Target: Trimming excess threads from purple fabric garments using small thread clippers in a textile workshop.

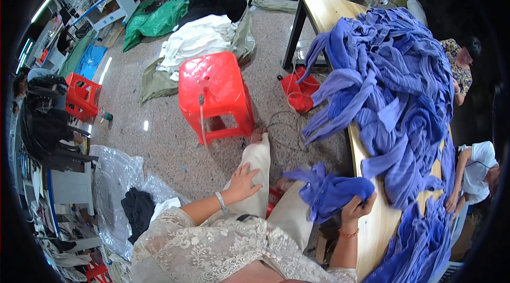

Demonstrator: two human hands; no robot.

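Note:
My right hand (358,206) is closed on a bunched blue-purple garment (330,194) beside the edge of the wooden table (378,230). Loose ends of the cloth hang over my lap, and small buttons seem to dot it. Resting flat on my thigh in light trousers, my left hand (243,183) holds nothing, its fingers stretched out. A big heap of similar blue-purple garments (388,81) covers the table to my right. More of them lie in a second pile (417,238) nearer to me.
Ahead stands a red plastic stool (210,84) with a corded item (201,100) on it. A red container (298,92) and a looped cable lie by the table leg. White clothes (199,41) lie on the floor. Two people work across the table; clear plastic sheeting (114,177) is at left.

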